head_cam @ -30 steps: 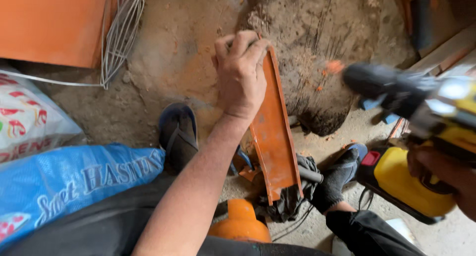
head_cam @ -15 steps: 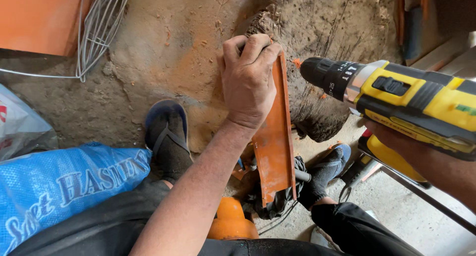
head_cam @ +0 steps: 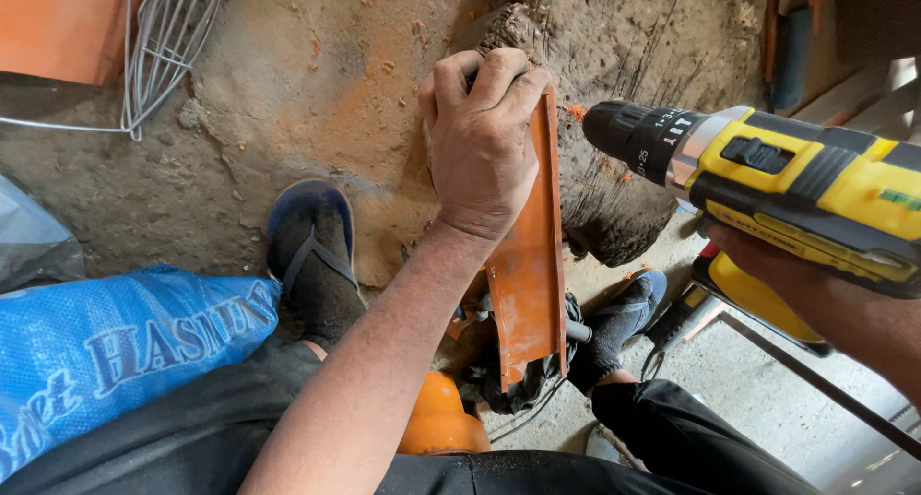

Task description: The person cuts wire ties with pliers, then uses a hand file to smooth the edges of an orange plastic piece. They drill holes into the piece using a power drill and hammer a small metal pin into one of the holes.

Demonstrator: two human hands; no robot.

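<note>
My left hand (head_cam: 480, 140) grips the top end of an orange metal channel piece (head_cam: 530, 274) that stands on edge and leans away from me. My right hand (head_cam: 767, 260) holds a yellow and black cordless drill (head_cam: 767, 183) by its grip, mostly hidden under the drill body. The drill's black chuck (head_cam: 619, 135) points left at the upper edge of the orange piece, just right of my left hand's fingers. Orange shavings lie beside the chuck tip.
A rough dark wooden block (head_cam: 614, 217) stands behind the orange piece. My feet in dark socks and sandals (head_cam: 312, 246) rest on a dirty concrete floor. A blue printed sack (head_cam: 106, 351) lies at left, a wire rack (head_cam: 168, 35) at top left, and an orange round object (head_cam: 441, 418) below.
The drill has swung in from the right, and its chuck now points at the orange piece close to my left hand. My left hand keeps its grip on the top end.
</note>
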